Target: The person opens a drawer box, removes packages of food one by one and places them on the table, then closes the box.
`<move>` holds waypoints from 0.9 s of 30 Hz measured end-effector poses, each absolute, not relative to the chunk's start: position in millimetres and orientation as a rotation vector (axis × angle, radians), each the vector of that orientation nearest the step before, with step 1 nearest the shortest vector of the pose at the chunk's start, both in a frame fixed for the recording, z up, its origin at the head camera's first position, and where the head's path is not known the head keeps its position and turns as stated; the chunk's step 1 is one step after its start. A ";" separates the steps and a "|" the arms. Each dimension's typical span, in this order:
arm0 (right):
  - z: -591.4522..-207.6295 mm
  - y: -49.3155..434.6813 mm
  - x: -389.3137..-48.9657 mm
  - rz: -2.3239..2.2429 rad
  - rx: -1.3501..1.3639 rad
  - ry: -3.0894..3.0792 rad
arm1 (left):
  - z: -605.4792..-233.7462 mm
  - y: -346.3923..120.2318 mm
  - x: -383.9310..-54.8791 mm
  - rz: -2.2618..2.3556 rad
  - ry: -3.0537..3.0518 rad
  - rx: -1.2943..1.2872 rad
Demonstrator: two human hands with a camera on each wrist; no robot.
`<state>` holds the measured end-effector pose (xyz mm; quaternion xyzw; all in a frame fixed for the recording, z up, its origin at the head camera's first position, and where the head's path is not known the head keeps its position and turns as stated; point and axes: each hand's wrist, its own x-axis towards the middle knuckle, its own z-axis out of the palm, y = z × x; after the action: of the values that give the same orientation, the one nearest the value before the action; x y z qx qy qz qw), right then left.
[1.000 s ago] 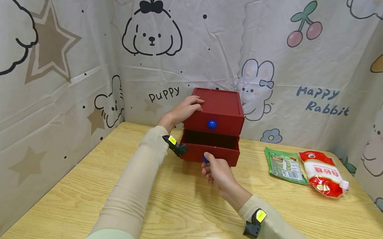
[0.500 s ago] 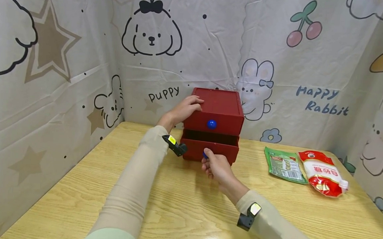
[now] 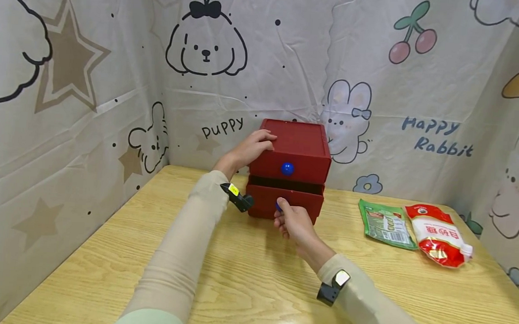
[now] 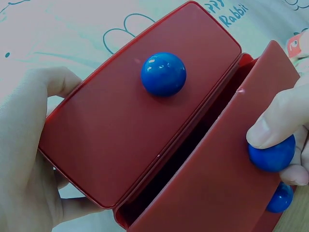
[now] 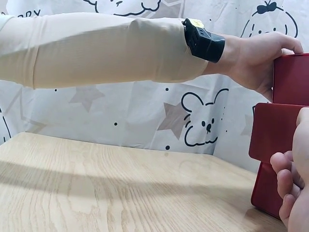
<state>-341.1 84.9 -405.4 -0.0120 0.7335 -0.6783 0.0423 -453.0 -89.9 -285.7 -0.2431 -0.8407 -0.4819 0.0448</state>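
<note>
The drawer (image 4: 217, 150) has slid further into the red cabinet (image 3: 297, 139) since the earlier frame, and the right hand (image 3: 297, 229) has gone with it — pinching its blue knob (image 4: 273, 153). The drawer juts partway from the cabinet's front, below the top section, its long front edge running across the cabinet's face; the right hand, the nearer, sits directly before it. The left hand (image 3: 251, 149) grips the cabinet's upper left edge — probably as a brace.

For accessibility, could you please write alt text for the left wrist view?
A right hand pinches the glossy round blue knob of a partly open red drawer; the left hand grips the boxy red cabinet. One matching knob shows above, another below.
</note>
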 end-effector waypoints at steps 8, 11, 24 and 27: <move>-404.3 85.1 -344.4 -2.062 -0.042 2.259 | -283.9 -90.0 -452.4 -1.463 -2.573 -0.751; -404.4 85.0 -344.9 -2.067 -0.037 2.256 | -283.5 -90.2 -451.4 -1.461 -2.581 -0.752; -408.2 84.6 -350.4 -2.109 -0.039 2.223 | -291.4 -92.9 -470.3 -1.493 -2.586 -0.759; -409.2 85.1 -352.0 -2.116 -0.047 2.226 | -288.3 -91.1 -461.7 -1.482 -2.569 -0.767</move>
<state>-352.0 85.1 -409.2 -0.0153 0.7242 -0.6885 0.0350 -461.7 -91.1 -288.3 -0.2502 -0.8380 -0.4834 0.0391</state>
